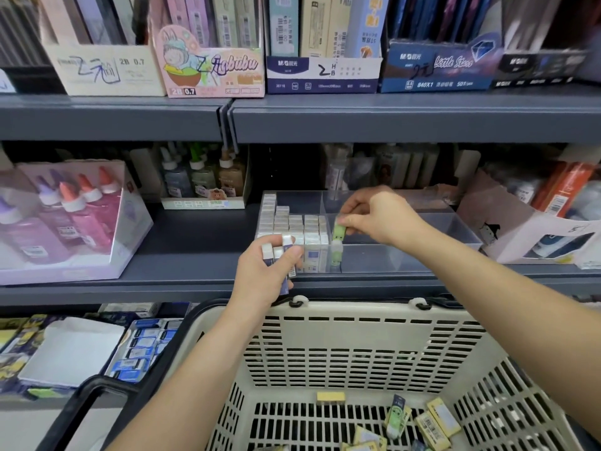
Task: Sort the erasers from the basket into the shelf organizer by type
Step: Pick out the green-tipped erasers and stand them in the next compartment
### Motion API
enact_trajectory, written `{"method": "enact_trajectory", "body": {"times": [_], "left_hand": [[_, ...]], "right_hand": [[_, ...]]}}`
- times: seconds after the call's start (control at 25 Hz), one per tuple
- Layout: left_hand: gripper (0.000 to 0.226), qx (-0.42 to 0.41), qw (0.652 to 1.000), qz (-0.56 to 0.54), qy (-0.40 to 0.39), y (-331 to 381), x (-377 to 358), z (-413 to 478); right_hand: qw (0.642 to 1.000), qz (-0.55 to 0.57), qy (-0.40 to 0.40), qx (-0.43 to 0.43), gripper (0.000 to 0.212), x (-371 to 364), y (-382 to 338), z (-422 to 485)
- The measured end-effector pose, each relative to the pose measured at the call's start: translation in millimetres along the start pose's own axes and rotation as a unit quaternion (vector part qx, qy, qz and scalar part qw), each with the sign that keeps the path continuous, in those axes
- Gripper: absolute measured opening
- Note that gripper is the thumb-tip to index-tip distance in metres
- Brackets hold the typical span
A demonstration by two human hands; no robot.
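Note:
A clear shelf organizer (422,255) stands on the middle shelf, its left compartment packed with rows of white erasers (294,227). My right hand (379,219) pinches a green eraser (338,233) and holds it upright in the near middle compartment, right beside the white rows. My left hand (265,275) grips several white-and-blue erasers (276,252) in front of the organizer's left end. Below, the cream basket (367,349) holds several loose yellow and green erasers (419,421) on its floor.
Pencil-lead boxes (214,60) line the top shelf. Glue bottles in a pink display box (65,216) stand left of the organizer, and a torn carton (533,236) sits at its right. The lower shelf at left carries boxed blue erasers (143,349). The basket's black handle (94,395) hangs at its left.

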State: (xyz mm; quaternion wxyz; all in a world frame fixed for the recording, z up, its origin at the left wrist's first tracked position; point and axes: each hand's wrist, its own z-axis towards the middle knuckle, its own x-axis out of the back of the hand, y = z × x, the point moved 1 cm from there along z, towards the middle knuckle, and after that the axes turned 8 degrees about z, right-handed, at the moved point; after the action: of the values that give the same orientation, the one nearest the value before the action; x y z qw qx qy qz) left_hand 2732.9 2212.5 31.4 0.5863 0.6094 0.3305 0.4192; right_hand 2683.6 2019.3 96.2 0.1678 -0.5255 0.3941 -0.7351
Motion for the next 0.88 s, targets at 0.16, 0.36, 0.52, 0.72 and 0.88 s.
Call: {"method": "enact_trajectory", "body": {"times": [0.16,0.36,0.52,0.72,0.88], "left_hand": [[0.019,0.009,1.000,-0.007,0.000,-1,-1,2],[0.020,0.010,1.000,0.005,-0.014,1,-2,1],[0.023,0.008,0.999,0.023,-0.030,1,-1,2],[0.017,-0.003,0.998,0.024,-0.052,1,1,0],[0.014,-0.021,0.996,0.047,-0.075,3,3,-3]], "right_hand": [[0.996,-0.083,-0.045,0.001,0.007,-12,9,-1],[0.996,-0.023,-0.084,-0.020,0.018,-10,14,-4],[0.995,-0.039,-0.093,-0.022,0.017,-8,12,-6],[0.996,-0.071,0.010,0.047,0.017,-7,-1,-15],[0.990,0.010,-0.061,0.125,0.023,-21,-17,-32]]}}
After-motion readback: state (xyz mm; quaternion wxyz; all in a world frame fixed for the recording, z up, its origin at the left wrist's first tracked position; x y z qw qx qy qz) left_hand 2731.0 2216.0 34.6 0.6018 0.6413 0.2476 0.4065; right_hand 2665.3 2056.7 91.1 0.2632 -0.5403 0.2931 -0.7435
